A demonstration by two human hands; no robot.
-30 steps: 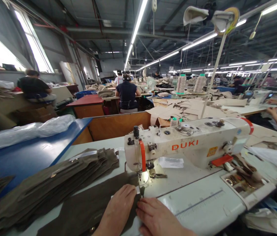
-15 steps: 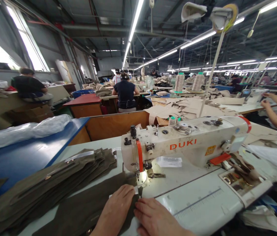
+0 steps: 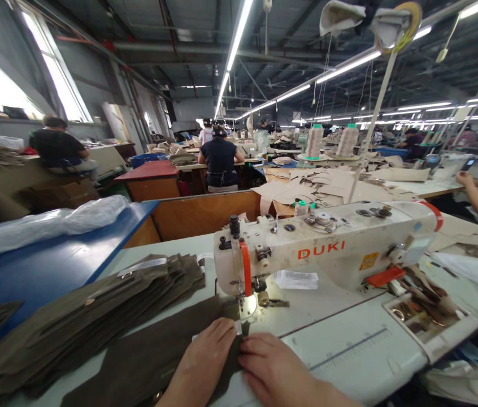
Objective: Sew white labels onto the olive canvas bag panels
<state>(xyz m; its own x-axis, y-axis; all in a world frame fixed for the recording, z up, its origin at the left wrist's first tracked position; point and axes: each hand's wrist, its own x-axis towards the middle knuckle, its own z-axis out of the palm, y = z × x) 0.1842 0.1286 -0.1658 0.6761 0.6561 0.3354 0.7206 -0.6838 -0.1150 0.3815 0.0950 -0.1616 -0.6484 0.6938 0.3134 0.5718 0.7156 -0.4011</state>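
A dark olive fabric panel (image 3: 137,356) lies on the pale sewing table, its far end under the needle area of a white DUKI sewing machine (image 3: 324,254). My left hand (image 3: 207,359) presses down on the panel with fingers together, beside a small white strip (image 3: 238,327) that it partly covers. Just to the right, my right hand (image 3: 270,364) has its fingers bent and closed on the panel's edge. Both hands are close in front of the lit presser foot (image 3: 250,308). My fingertips partly hide the fabric edge.
A stack of similar olive pieces (image 3: 95,316) lies to the left, partly over a blue table (image 3: 73,263) with a plastic-wrapped bundle (image 3: 48,226). A tray (image 3: 425,316) of small parts is set in the table at right. Beige pieces (image 3: 307,186) are heaped behind the machine. Co-workers sit farther off.
The whole view has shifted slightly, so things sit a little farther right. My right fingers look more bent on the fabric edge. A co-worker's hand at far right now holds up a dark object.
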